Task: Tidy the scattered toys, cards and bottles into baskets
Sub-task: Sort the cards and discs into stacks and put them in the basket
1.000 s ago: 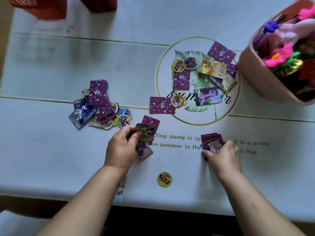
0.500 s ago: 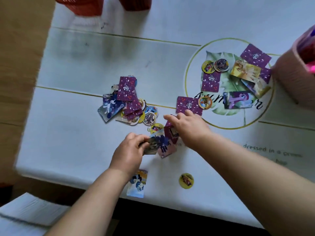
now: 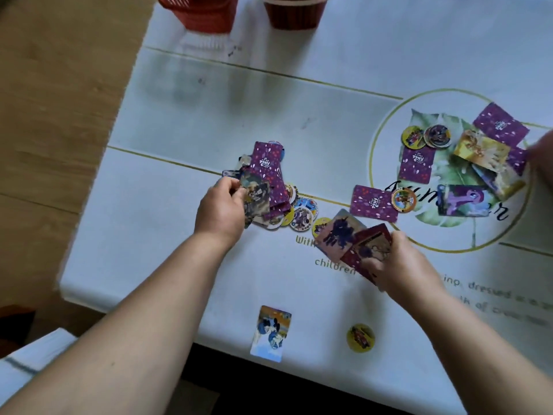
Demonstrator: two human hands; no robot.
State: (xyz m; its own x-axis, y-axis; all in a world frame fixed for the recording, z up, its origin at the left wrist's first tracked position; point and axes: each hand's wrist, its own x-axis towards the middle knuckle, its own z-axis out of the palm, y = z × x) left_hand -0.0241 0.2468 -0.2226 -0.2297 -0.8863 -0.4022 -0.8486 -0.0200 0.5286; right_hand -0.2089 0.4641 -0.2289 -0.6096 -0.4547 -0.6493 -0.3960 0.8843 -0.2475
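Note:
My left hand (image 3: 223,208) grips a picture card (image 3: 256,196) over the left heap of purple cards and round discs (image 3: 270,175). My right hand (image 3: 399,263) holds a small stack of cards (image 3: 369,245) just above the table, beside a loose pony card (image 3: 339,232). More cards and discs (image 3: 466,163) lie scattered in the printed circle at the right. A single card (image 3: 271,333) and a yellow disc (image 3: 360,337) lie near the front edge. Two red baskets (image 3: 197,12) (image 3: 294,12) stand at the far edge.
The white printed tablecloth (image 3: 209,109) covers the table, whose left edge drops to a wooden floor (image 3: 54,115). A blurred pink shape (image 3: 543,163) shows at the right frame edge. White folded cloth (image 3: 33,360) lies at the lower left.
My left hand moved up to the left heap with its card. My right hand drew back to the right with a stack of cards. The view shifted left, and the pink basket is nearly out of frame.

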